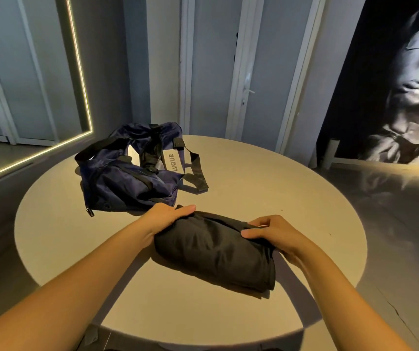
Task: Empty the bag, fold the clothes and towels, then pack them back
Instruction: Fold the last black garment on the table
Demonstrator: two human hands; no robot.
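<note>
I am gripping a folded black garment [216, 252] at both ends on the round table [266, 188]: my left hand [167, 219] is curling around its far-left end, my right hand [271, 234] is pinching its right edge. The navy bag [127, 181] is slumping just beyond, unzipped, straps [198, 171] trailing.

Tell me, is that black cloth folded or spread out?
Folded. The black cloth lies as a compact bundle with layered edges at its right end, held by the left hand and right hand.
</note>
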